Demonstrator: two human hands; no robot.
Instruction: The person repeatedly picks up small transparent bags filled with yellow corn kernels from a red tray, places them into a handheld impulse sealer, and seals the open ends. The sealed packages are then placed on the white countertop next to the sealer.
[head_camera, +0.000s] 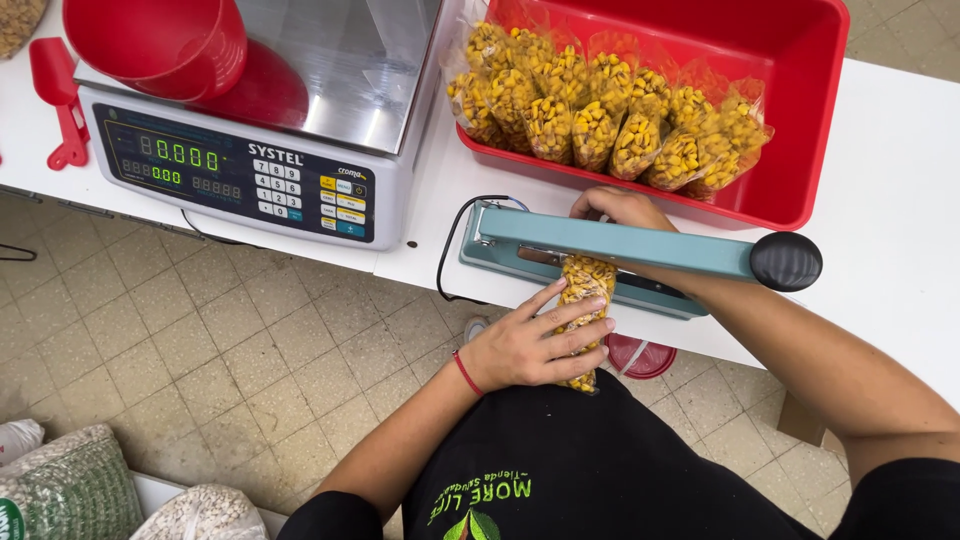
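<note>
My left hand (525, 345) is shut on a small clear bag of yellow corn kernels (585, 280), holding it from below the table edge. The bag's top lies across the base of a blue-grey heat sealer (500, 255). The sealer's lever arm (620, 242), with a black knob (786, 261) at its right end, is raised over the bag. My right hand (620, 205) rests on the table just behind the lever, close to the bag's top. The lever hides its fingers, so its grip cannot be made out.
A red tub (800, 100) behind the sealer holds several filled corn bags (600, 110). On the white table (890, 200) to the left is a digital scale (240, 170) carrying a red bowl (160, 40), with a red scoop (55, 95) beside it. Grain sacks (70, 485) sit on the tiled floor at lower left.
</note>
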